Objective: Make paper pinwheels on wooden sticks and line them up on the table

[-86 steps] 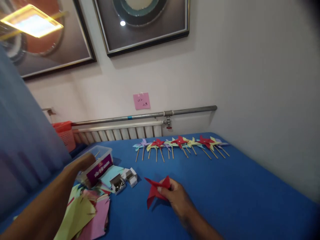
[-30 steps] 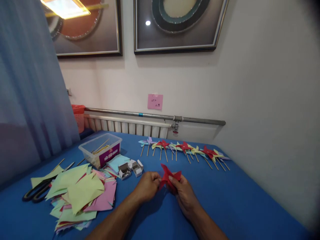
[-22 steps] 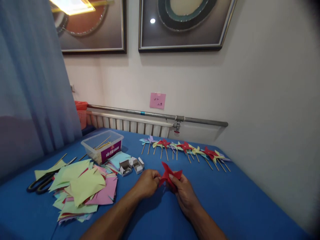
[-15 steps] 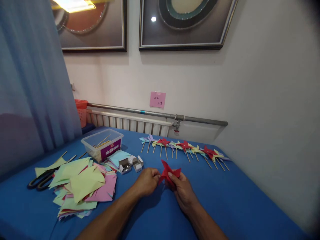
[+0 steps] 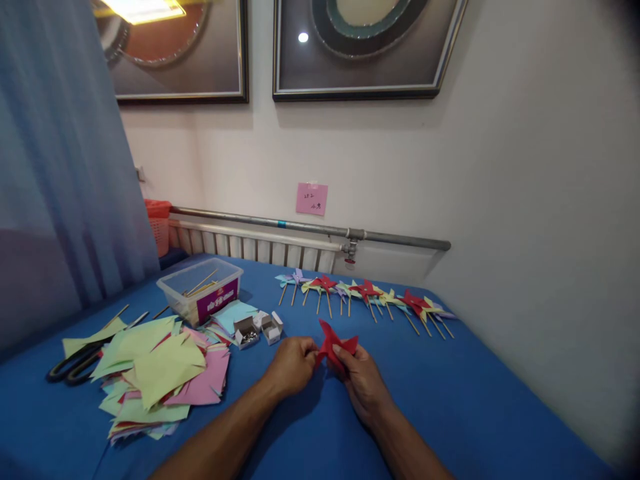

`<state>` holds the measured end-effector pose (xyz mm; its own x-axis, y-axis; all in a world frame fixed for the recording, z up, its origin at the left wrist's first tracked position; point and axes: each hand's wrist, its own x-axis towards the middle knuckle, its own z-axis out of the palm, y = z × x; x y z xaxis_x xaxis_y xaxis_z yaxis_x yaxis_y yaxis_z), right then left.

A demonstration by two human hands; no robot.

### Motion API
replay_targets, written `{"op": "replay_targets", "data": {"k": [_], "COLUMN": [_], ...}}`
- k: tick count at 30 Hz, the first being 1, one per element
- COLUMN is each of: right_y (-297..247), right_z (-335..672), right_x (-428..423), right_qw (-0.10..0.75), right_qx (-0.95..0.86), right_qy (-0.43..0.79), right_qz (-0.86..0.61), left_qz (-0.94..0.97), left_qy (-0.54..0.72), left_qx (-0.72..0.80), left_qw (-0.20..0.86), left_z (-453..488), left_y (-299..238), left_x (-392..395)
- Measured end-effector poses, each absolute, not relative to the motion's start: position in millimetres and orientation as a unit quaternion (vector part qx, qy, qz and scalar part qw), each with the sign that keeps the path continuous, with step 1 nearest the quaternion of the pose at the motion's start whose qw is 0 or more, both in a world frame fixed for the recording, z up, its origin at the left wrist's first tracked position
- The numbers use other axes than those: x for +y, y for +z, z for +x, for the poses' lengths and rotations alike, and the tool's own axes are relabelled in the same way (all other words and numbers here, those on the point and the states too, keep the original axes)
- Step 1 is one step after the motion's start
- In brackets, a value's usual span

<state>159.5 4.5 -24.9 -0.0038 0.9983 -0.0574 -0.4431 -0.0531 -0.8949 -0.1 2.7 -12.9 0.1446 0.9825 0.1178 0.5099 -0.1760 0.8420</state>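
Observation:
A red paper pinwheel point(image 5: 330, 343) is between my two hands, its points folded in toward the middle. My right hand point(image 5: 367, 383) grips it from the right, thumb pressed on its centre. At its left edge my left hand point(image 5: 293, 363) pinches a red corner with closed fingers. Whether a pin or stick is in the pinwheel is hidden. Left of my left hand stand two small open boxes; one box point(image 5: 246, 333) contains small shiny metal pieces, and the other box point(image 5: 272, 328) stands beside it.
A pile of cut coloured paper point(image 5: 167, 367) lies at the left beside black-handled scissors point(image 5: 75, 363). Behind it stands a clear plastic tub point(image 5: 167, 288) with wooden sticks. Finished pinwheels point(image 5: 365, 291) on sticks form a row along the back. A metal pipe point(image 5: 400, 239) runs along the wall.
The view has shifted slightly, so everything appears a little farther left. Both hands keep nearly the same hold on the red pinwheel.

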Motion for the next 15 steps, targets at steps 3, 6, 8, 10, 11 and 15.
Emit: {"op": "replay_targets", "data": {"k": [3, 6, 8, 10, 11, 15], "right_y": [-24.7, -23.9, -23.2, -22.8, -22.7, -24.5], "right_z": [159.7, 159.8, 159.6, 159.2, 159.1, 159.2], "right_x": [4.3, 3.7, 3.3, 3.1, 3.1, 3.6], "right_qw": [0.588, 0.585, 0.583, 0.585, 0.586, 0.586], "right_qx": [-0.360, -0.358, -0.361, -0.361, -0.360, -0.356], "right_qy": [0.611, 0.614, 0.614, 0.612, 0.612, 0.615], "right_qz": [-0.388, -0.391, -0.391, -0.391, -0.391, -0.390], "left_qz": [0.679, 0.679, 0.679, 0.683, 0.684, 0.687], "left_qy": [0.353, 0.353, 0.352, 0.352, 0.352, 0.348], "left_qx": [0.557, 0.561, 0.563, 0.565, 0.567, 0.580], "left_qw": [0.322, 0.317, 0.312, 0.301, 0.294, 0.266], "left_z": [0.5, 0.3, 0.2, 0.4, 0.8, 2.8], "left_y": [-11.9, -10.3, -9.1, -8.2, -7.8, -7.4], "left_x": [1.9, 0.5, -0.6, -1.8, -2.4, -3.8]}}
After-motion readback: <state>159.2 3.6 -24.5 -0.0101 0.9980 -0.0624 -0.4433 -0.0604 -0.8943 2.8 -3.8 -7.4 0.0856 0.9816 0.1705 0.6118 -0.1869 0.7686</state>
